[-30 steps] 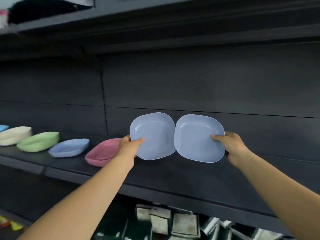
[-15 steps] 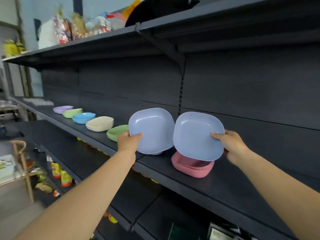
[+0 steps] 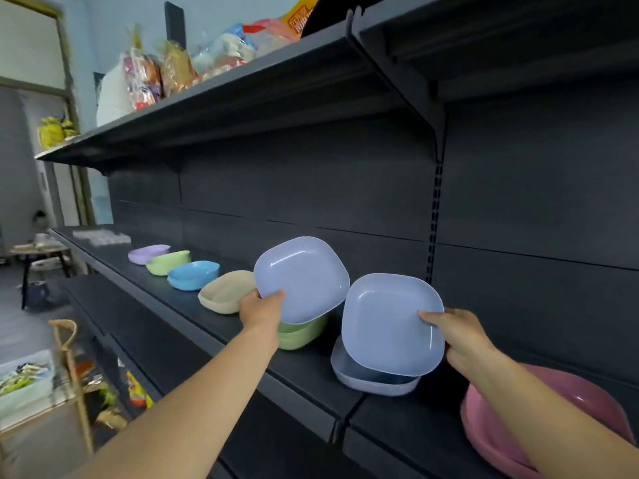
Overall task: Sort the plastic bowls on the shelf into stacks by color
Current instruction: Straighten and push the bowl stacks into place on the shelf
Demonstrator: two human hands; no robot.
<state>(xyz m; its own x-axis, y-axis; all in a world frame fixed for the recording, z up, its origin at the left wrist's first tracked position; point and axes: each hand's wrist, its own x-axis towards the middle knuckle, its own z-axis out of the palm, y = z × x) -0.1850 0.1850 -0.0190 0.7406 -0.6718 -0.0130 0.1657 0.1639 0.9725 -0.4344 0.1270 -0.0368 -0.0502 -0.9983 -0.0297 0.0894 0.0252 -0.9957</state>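
Over the shelf (image 3: 311, 371), both hands (image 3: 262, 307) (image 3: 460, 335) pinch light, stiff blue bowls (image 3: 301, 278) (image 3: 390, 323) by their rims, easy grip.

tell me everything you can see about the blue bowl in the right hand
The blue bowl in the right hand is a pale periwinkle, rounded-square dish that looks like smooth, slightly glossy plastic, with a shallow well and a thin rim. It is tipped up, its inside facing the camera. The right hand pinches its right edge, thumb on the inner face. It hangs just above a matching blue bowl on the shelf, its lower edge overlapping that one in view; contact cannot be told.
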